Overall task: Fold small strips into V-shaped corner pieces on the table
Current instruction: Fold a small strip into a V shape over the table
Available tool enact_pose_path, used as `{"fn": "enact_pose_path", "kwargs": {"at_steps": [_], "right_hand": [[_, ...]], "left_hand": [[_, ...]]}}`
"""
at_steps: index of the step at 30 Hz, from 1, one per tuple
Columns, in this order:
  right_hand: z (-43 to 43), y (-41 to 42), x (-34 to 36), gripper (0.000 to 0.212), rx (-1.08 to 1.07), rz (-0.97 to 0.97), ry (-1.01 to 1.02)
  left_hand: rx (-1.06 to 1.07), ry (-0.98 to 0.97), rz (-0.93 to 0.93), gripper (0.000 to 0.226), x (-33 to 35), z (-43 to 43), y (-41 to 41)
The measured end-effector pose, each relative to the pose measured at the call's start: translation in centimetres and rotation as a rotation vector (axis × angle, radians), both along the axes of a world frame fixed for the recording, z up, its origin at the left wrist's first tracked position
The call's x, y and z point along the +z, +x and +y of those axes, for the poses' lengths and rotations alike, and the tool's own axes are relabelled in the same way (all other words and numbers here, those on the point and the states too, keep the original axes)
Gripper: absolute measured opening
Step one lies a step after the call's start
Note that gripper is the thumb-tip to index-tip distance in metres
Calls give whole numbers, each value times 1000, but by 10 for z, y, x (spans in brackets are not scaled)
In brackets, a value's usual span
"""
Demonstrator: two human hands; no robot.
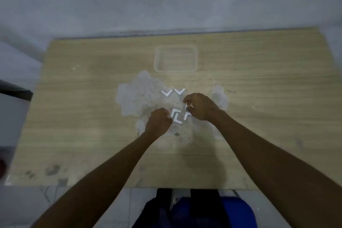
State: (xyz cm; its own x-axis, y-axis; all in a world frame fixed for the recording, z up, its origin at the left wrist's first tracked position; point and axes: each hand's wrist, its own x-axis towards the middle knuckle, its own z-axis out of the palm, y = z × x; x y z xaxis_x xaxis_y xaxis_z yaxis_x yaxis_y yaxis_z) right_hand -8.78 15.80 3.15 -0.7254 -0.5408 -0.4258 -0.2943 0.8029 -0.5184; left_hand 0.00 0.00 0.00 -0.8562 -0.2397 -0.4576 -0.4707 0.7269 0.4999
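Right hand (200,106) grip pinched on small white strip (185,107) at mid-counter (88,116), left hand (158,121) grip curled beside folded corner pieces (175,116), hold indeterminate, two V-pieces (166,93) just beyond, clear container (175,69) far.

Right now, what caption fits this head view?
Right hand pinches a white strip beside folded corner pieces on a worn wooden table, left hand curled close by.

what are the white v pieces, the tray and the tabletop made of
White V pieces: probably thin paper or card, matte; they hold a sharp crease, like the strip the right hand pinches. Tray: clear plastic, likely; the wood grain shows through it. Table: wood-grain laminate or veneer, matte, worn away to a grey patch in the middle.
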Motion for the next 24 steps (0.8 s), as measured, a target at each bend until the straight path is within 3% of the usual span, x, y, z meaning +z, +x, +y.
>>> {"fn": "enact_pose_path", "kwargs": {"at_steps": [6, 16, 24], "right_hand": [[-19, 3, -15, 38, 63, 55, 49], [-37, 6, -29, 36, 176, 121, 57], [-43, 5, -32, 23, -52, -14, -41]], "left_hand": [[131, 17, 42, 24, -6, 0, 0], [90, 17, 82, 15, -12, -7, -6], [102, 40, 93, 16, -9, -12, -14]]}}
